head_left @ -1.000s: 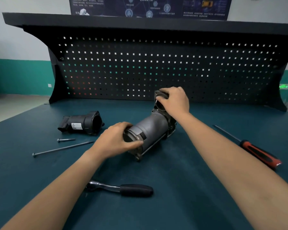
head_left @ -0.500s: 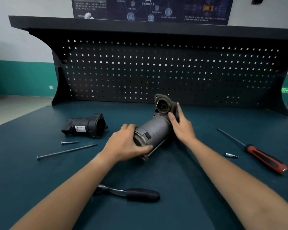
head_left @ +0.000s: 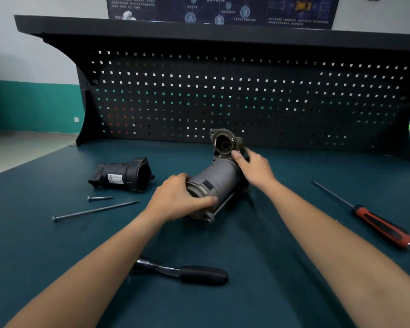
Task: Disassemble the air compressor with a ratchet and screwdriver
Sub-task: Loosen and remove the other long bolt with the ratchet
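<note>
The grey cylindrical air compressor (head_left: pixel 217 177) lies on the teal bench, its open round head (head_left: pixel 223 143) pointing up toward the pegboard. My left hand (head_left: pixel 180 197) grips the near end cap of the cylinder. My right hand (head_left: pixel 253 168) holds the far end beside the head, thumb on the rim of the opening. The ratchet (head_left: pixel 182 272) with a black grip lies near me, under my left forearm. The red-and-black screwdriver (head_left: pixel 374 221) lies at the right, untouched.
A removed black housing (head_left: pixel 123 175) with a white label rests at the left. In front of it lie a short bolt (head_left: pixel 100 198) and a long bolt (head_left: pixel 95 210). A black pegboard (head_left: pixel 246 95) walls off the back of the bench (head_left: pixel 270 292).
My right hand came off the top of the head and slid down to its right side, uncovering the round opening. My left hand stayed on the near end cap.
</note>
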Demonstrator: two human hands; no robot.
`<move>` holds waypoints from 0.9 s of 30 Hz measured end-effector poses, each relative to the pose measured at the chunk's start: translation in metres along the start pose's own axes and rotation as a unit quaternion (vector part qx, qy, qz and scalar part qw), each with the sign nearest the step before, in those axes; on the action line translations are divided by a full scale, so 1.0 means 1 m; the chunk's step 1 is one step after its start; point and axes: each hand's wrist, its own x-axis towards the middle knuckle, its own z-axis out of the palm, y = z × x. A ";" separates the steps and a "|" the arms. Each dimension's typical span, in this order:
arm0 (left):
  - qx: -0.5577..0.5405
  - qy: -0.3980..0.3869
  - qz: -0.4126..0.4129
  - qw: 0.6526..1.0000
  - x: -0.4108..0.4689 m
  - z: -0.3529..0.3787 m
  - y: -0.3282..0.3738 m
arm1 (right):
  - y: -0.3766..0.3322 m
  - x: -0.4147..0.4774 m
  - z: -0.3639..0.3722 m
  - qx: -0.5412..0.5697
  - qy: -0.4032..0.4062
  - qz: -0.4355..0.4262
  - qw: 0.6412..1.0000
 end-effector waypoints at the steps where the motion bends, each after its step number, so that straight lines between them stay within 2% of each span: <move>1: -0.026 -0.009 -0.010 1.000 0.001 -0.002 -0.003 | -0.003 0.003 0.000 0.013 -0.004 0.003 1.000; 4: -0.079 -0.020 -0.020 0.996 0.006 -0.007 -0.011 | -0.011 0.008 0.002 0.066 0.003 0.013 0.998; 9: -0.013 -0.001 0.040 0.999 0.007 -0.010 -0.022 | -0.022 0.012 0.024 0.117 0.054 0.008 0.992; 12: 0.004 -0.017 0.043 0.999 0.008 -0.011 -0.029 | -0.032 0.018 0.034 0.106 0.054 0.008 0.993; 17: -0.068 0.050 0.002 0.996 0.009 -0.008 -0.033 | -0.046 0.033 0.050 0.095 0.027 0.015 0.995; 21: -0.150 0.036 -0.031 0.987 0.011 -0.007 -0.036 | -0.051 0.043 0.058 0.085 -0.005 0.033 0.996; 27: -0.176 0.008 -0.061 0.983 0.012 0.004 -0.037 | -0.056 0.051 0.059 0.009 -0.028 0.039 0.999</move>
